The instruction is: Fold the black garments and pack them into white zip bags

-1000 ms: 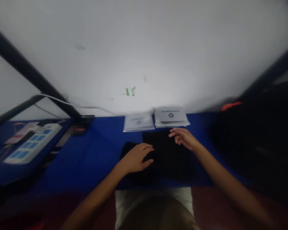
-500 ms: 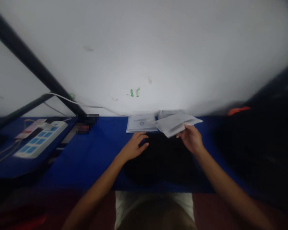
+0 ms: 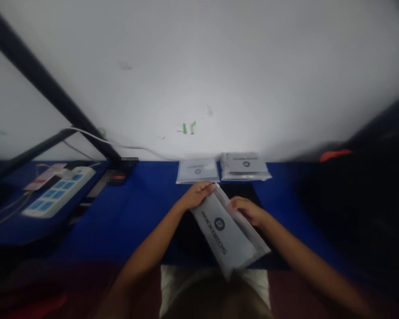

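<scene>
A clear plastic pouch (image 3: 228, 230) with a pale printed insert reading ROCKBROS is held tilted over the black area of the table, close to my body. My left hand (image 3: 199, 195) is closed on its upper left corner. At the pouch's right edge, my right hand (image 3: 248, 209) pinches the clear border strip. Beyond the hands, by the wall, one similar pouch (image 3: 197, 170) lies flat on the left. To its right is a thicker stack of pouches (image 3: 246, 166) with the same logo facing up.
A blue-covered table (image 3: 136, 204) runs along the white wall (image 3: 199, 71). A power strip (image 3: 58, 192) with cables lies at left, near a dark metal post (image 3: 43, 75). A thin white cable (image 3: 126, 147) runs along the wall. Dark material with an orange patch (image 3: 335, 155) is at right.
The pouch has come from above the right-hand stack toward my body and turned logo up. My left hand, open and empty before, now grips its corner too. The stack is uncovered.
</scene>
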